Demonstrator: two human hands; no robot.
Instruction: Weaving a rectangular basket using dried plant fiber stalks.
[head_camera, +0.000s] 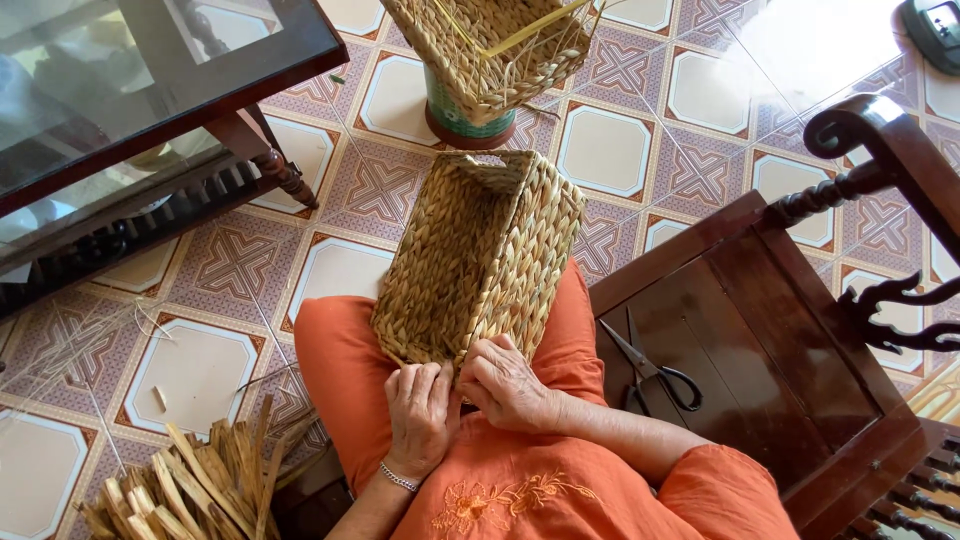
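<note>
Looking down from our own head, we see a woven basket resting on our lap, which is covered by orange clothing. It is a rectangular box shape made of pale, plaited straw. Its long axis runs away from us, from our belly toward the floor in front, leaning slightly to the right as it goes. The far end, with a cut-out handle opening, points toward a second, unfinished basket that stands farther off on the patterned floor tiles.

Both of our hands meet at the near end of the basket, the end closest to our body. Our left hand is curled, fingers bent and pressed against the near bottom edge, wearing a thin bracelet at the wrist. Our right hand sits just beside it, touching the near right corner, fingers narrowly bent as if pinching the weave. We cannot tell whether either hand grips a loose strand. So the basket lies straight ahead of the hands, extending forward from them, and both are equally near, each on its own side of the near edge.

To our right is a dark wooden chair, and black scissors lie on its seat, nearer our right hand. To our lower left, a bundle of dried straw strips lies on the floor. A glass-topped counter stands at the upper left.
</note>
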